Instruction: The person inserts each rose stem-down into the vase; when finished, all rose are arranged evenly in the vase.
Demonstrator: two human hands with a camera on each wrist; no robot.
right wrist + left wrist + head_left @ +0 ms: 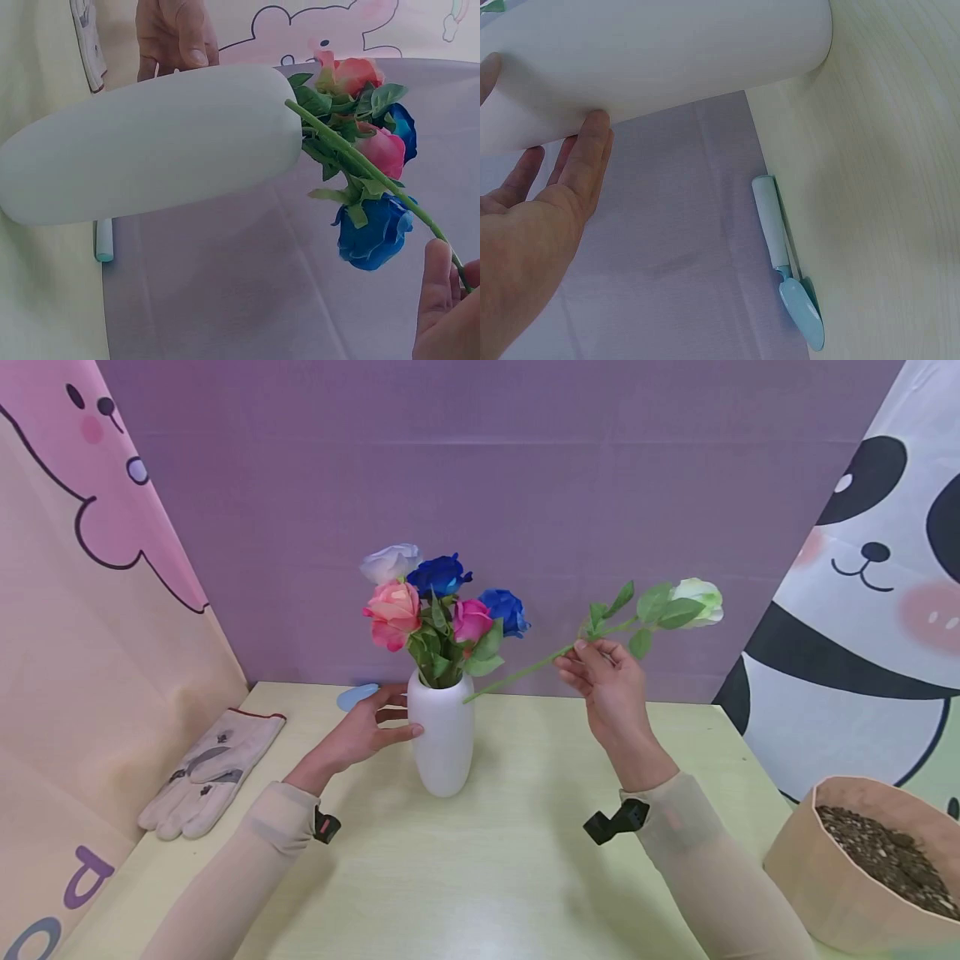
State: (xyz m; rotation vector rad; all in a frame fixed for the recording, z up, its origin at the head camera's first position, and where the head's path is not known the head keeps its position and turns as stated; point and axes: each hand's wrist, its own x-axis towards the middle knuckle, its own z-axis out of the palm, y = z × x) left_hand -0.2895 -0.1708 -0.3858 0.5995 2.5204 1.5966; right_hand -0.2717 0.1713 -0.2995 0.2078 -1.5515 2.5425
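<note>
A white vase (443,739) stands upright on the pale table (487,860) and holds several artificial roses (438,602) in pink, blue and white. My left hand (367,731) rests against the vase's left side with straight fingers (585,154). My right hand (603,681) pinches the green stem (517,674) of a white rose (697,600), held slanted to the right of the vase. The stem's lower end (296,109) sits at the vase mouth. In the right wrist view the vase (150,142) fills the middle, and the right fingers (439,289) hold the stem.
A pair of work gloves (206,768) lies at the table's left edge. A light blue trowel (787,262) lies behind the vase by the purple backdrop. A brown paper pot of soil (870,860) stands at the right front corner.
</note>
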